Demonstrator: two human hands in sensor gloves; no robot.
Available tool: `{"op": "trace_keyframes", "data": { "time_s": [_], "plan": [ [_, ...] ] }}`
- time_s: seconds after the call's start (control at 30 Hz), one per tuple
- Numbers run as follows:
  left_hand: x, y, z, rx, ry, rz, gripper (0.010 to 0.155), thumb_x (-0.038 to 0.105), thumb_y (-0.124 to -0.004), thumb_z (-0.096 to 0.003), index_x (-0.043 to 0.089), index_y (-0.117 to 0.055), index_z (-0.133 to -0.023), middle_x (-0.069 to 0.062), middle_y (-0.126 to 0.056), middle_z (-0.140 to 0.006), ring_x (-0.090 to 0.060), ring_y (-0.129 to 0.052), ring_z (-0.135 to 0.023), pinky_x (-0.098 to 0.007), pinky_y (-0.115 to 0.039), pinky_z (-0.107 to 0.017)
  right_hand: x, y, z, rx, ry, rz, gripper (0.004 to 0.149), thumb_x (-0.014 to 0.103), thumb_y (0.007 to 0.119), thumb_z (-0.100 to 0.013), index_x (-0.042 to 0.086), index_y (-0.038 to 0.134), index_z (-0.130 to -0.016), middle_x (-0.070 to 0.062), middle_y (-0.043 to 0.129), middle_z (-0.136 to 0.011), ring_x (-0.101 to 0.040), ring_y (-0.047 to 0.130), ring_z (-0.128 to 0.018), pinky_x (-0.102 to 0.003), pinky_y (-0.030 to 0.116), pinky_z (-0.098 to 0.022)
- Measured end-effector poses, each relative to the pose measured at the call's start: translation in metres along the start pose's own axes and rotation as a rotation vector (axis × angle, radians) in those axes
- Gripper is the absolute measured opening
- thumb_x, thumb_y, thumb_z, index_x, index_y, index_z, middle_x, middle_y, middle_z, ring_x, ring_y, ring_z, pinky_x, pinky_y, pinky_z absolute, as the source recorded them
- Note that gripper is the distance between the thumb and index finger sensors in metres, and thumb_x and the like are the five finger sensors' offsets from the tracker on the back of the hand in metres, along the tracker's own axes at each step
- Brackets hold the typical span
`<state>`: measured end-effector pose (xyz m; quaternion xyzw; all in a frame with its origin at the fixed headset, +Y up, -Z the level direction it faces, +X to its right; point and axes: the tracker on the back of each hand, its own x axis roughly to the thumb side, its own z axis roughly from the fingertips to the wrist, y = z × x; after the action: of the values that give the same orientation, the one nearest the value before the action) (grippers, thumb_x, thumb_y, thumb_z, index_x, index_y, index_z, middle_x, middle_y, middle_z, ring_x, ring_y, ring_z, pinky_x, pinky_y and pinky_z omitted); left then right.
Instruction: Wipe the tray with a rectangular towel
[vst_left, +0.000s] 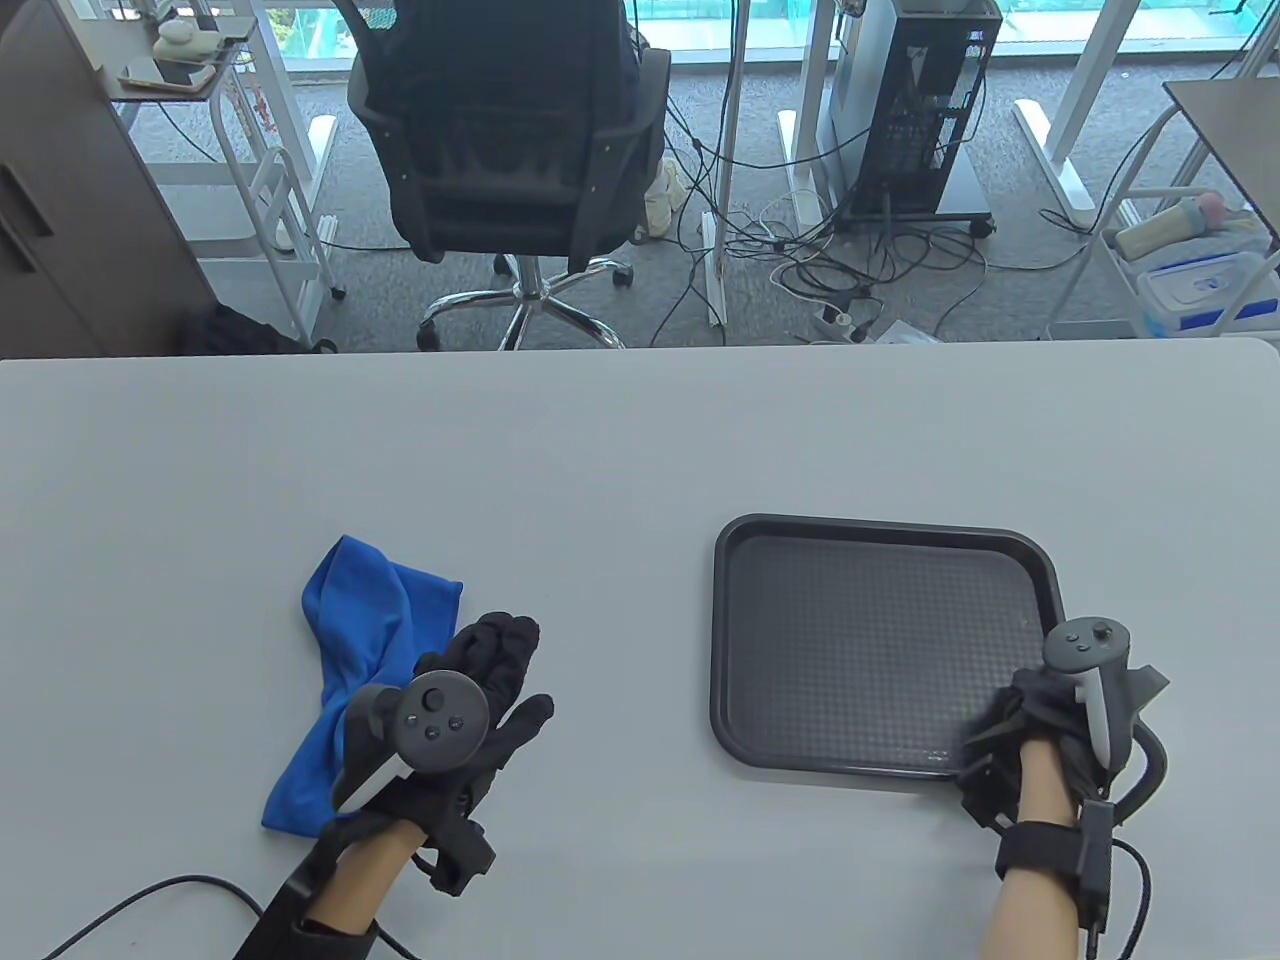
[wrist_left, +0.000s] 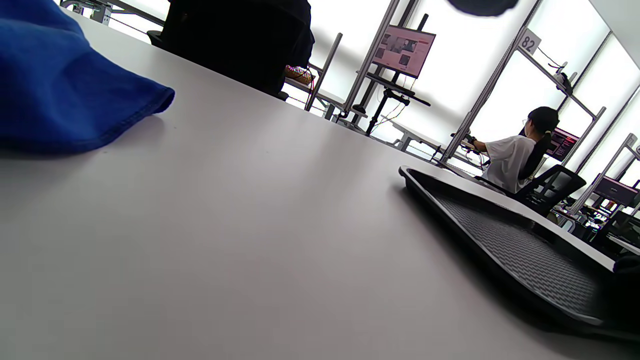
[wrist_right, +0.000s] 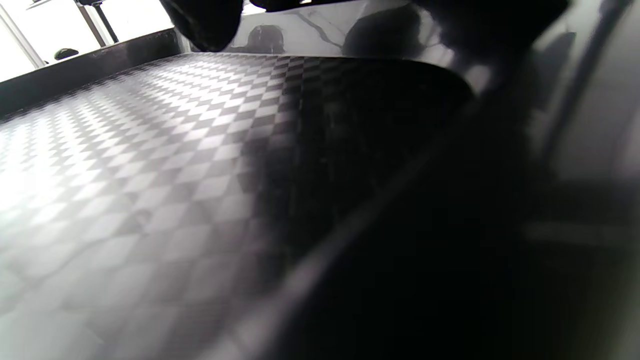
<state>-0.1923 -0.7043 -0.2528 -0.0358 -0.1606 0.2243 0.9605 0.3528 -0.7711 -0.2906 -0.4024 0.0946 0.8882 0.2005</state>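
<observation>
Blue and crumpled, the rectangular microfibre towel (vst_left: 355, 670) lies on the pale grey table (vst_left: 600, 450) in the lower left of the table view, well apart from the dark grey rectangular plastic tray (vst_left: 880, 640) at lower right. The left hand (vst_left: 470, 700), in a black sensor glove, lies over the towel's right side with its fingers (vst_left: 500, 645) stretched out flat and the thumb spread, gripping nothing that shows. The right hand (vst_left: 1030, 730) rests on the tray's lower right corner; its fingers are bunched there, and from above I cannot tell whether they clasp the rim or only press on it. The left wrist view, low over the table, adds what the overhead camera misses: a hemmed corner of the towel (wrist_left: 75, 95) resting on the tabletop in the upper left, and the tray's raised rim (wrist_left: 500, 240) in profile at right, with bare table between them. The right wrist view shows the tray's diamond-textured floor (wrist_right: 150, 165) close up, a dark gloved fingertip (wrist_right: 205, 22) hanging in at the top edge, and blurred darkness across the right half.
</observation>
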Motion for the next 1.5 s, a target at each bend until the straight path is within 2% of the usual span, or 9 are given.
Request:
{"op": "trace_keyframes", "data": {
  "time_s": [0.27,0.57,0.83,1.2,1.5],
  "plan": [
    [0.000,0.000,0.000,-0.009,0.005,-0.002,0.071,0.046,-0.064,-0.0535,0.022,-0.033,-0.113,-0.017,-0.033,-0.119,-0.043,-0.040,-0.113,-0.075,-0.033,-0.070,0.005,0.001,0.001,-0.001,-0.032,0.009,0.062,0.026,0.077,-0.047,0.015,0.045,-0.099,-0.020,0.052,-0.097,-0.043,0.060,-0.083,-0.056,0.057,-0.061],
    [0.000,0.000,-0.001,-0.013,0.009,-0.001,0.071,0.046,-0.064,-0.0536,0.021,-0.033,-0.113,-0.017,-0.033,-0.119,-0.043,-0.040,-0.113,-0.075,-0.033,-0.070,0.015,0.002,0.005,0.001,-0.084,0.098,0.057,0.022,0.081,-0.044,0.011,0.054,-0.094,-0.018,0.071,-0.082,-0.033,0.080,-0.064,-0.049,0.071,-0.046],
    [0.001,0.000,-0.001,-0.017,0.011,-0.003,0.071,0.046,-0.064,-0.0534,0.021,-0.033,-0.113,-0.017,-0.033,-0.119,-0.043,-0.040,-0.113,-0.075,-0.033,-0.070,0.032,0.013,0.013,0.152,-0.155,0.056,0.060,0.025,0.082,-0.043,0.004,0.056,-0.092,-0.018,0.076,-0.072,-0.028,0.086,-0.051,-0.045,0.077,-0.036],
    [0.001,-0.001,-0.002,-0.019,0.014,-0.005,0.071,0.046,-0.064,-0.0535,0.021,-0.033,-0.113,-0.017,-0.033,-0.119,-0.043,-0.040,-0.113,-0.075,-0.033,-0.070,0.083,0.046,0.052,0.276,-0.384,0.112,0.061,0.029,0.082,-0.044,-0.002,0.054,-0.089,-0.015,0.080,-0.063,-0.022,0.092,-0.039,-0.040,0.081,-0.028],
    [0.000,0.000,-0.002,-0.013,0.019,-0.004,0.071,0.046,-0.064,-0.0535,0.021,-0.033,-0.113,-0.017,-0.033,-0.119,-0.043,-0.040,-0.113,-0.075,-0.033,-0.070,0.109,0.070,0.090,0.390,-0.508,0.160,0.061,0.031,0.082,-0.044,-0.004,0.055,-0.086,-0.013,0.084,-0.056,-0.020,0.095,-0.030,-0.038,0.083,-0.021]
  ]
}}
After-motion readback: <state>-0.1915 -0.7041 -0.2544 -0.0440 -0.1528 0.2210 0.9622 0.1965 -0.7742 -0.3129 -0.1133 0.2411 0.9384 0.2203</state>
